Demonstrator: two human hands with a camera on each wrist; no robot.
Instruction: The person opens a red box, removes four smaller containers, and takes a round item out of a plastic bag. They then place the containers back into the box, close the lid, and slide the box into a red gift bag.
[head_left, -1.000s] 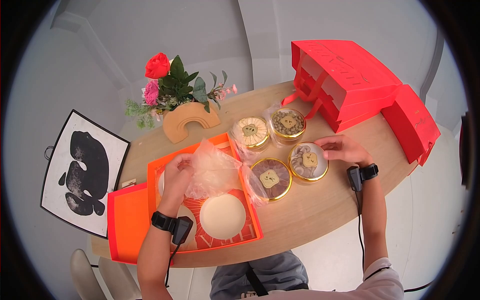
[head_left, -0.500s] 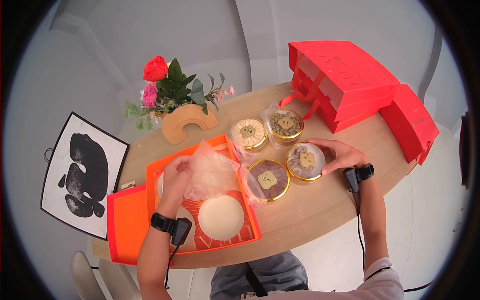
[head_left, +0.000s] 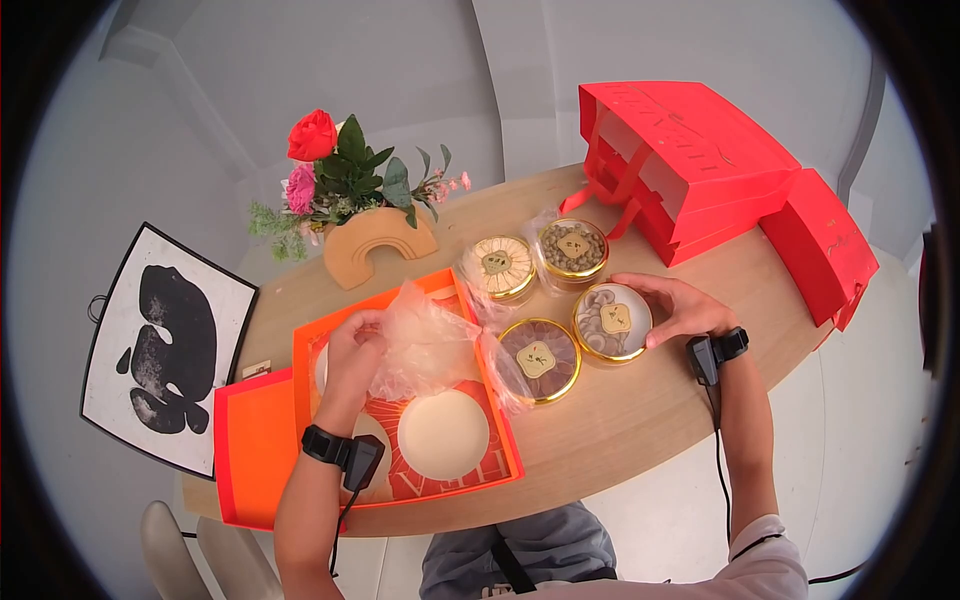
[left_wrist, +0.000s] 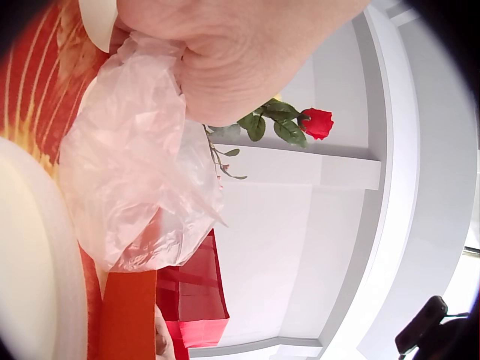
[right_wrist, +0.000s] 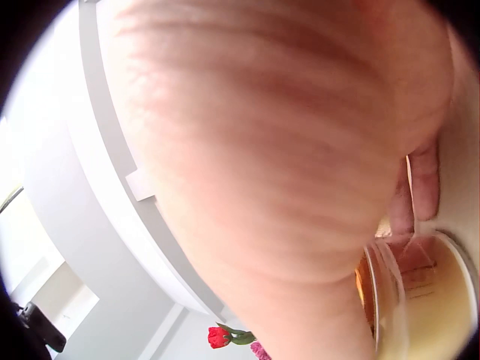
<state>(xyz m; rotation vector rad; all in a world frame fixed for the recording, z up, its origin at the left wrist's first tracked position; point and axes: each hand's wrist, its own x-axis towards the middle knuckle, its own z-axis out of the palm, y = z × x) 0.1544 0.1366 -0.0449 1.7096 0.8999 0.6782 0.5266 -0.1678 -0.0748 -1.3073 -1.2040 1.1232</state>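
My left hand (head_left: 354,352) grips a crumpled clear plastic bag (head_left: 425,345) over the open orange box (head_left: 508,440). In the left wrist view the bag (left_wrist: 142,165) bunches beneath the fingers, beside a round pale recess. On the table, a round clear jar (head_left: 612,318) with a gold rim and a label sits within my right hand (head_left: 685,305), fingers at its far side and thumb at its near right side. The right wrist view shows fingertips behind the jar's clear wall (right_wrist: 427,292). Touching close by is a jar of dark reddish slices (head_left: 540,385).
Behind stand a jar of pale slices (head_left: 500,280) and a jar of small round pieces (head_left: 575,265), both near loose plastic wrap. A red gift bag (head_left: 700,150) lies at the back right. Flowers in an arched vase (head_left: 380,235) and a framed print (head_left: 170,350) stand left.
My right hand has spread from touching the jar's upper right edge to spanning its right side with fingers and thumb. The left hand still holds the plastic bag, barely moved.
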